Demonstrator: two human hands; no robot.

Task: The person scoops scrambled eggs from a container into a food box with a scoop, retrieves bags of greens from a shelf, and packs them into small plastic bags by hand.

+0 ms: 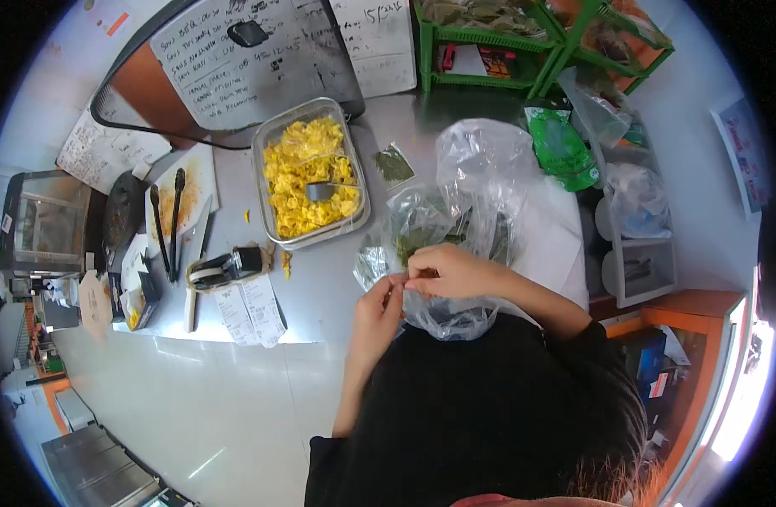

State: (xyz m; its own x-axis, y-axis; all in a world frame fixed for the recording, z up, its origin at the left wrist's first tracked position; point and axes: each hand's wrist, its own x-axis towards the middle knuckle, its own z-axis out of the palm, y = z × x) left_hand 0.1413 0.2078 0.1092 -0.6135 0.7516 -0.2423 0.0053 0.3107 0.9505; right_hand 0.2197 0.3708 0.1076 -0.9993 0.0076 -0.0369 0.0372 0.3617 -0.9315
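Observation:
My left hand (376, 319) and my right hand (449, 272) meet fingertip to fingertip at the counter's near edge, both pinched closed. What lies between the fingertips is too small and covered to make out. Just behind them stands a clear plastic bag (418, 211) with dark green dried flakes inside. Close to my left fingers lies a small clear packet (371, 265). Crumpled clear plastic (452, 319) hangs under my right hand. A flat packet of green flakes (393, 165) rests farther back, and a large clear bag (483, 152) sits behind on the right.
Left of my hands are a clear tub (360, 218) of yellow food with a grey scoop, a tape dispenser (227, 269), printed slips (251, 313), a knife (199, 241) and black tongs (177, 221). A green pouch (561, 148) and green crates (489, 38) stand at the back right.

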